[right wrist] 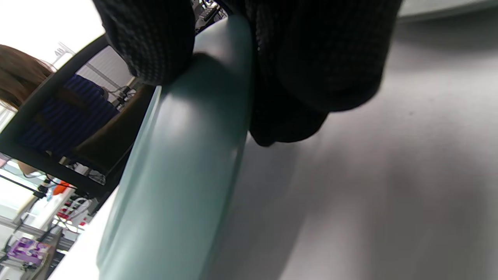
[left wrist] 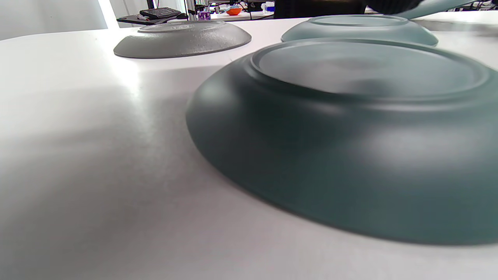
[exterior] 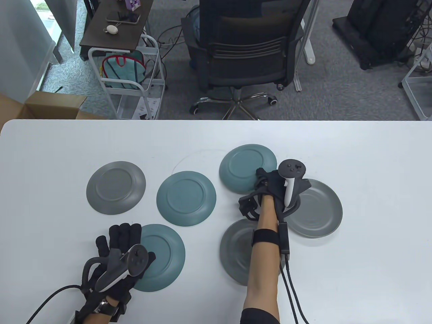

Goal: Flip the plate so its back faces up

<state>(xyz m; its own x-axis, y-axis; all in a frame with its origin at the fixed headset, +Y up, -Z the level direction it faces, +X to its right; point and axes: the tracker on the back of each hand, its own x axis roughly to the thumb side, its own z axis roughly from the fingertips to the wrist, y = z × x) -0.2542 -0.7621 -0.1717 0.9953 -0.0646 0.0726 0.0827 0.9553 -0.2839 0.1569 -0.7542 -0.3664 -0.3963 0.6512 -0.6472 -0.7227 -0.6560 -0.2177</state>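
Six round matte plates lie on the white table (exterior: 67, 141); your right hand (exterior: 275, 187) pinches the far teal plate (exterior: 244, 165) by its tilted near rim, so next roll it over, while your left hand (exterior: 116, 251) rests flat, fingers extended.

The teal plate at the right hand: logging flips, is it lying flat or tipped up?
Tipped up: the teal plate has its edge gripped by the right hand.

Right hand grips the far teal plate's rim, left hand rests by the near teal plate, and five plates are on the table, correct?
Not five: the table view shows six plates. The rest holds: right hand grips the far teal plate, left hand by the near teal plate.
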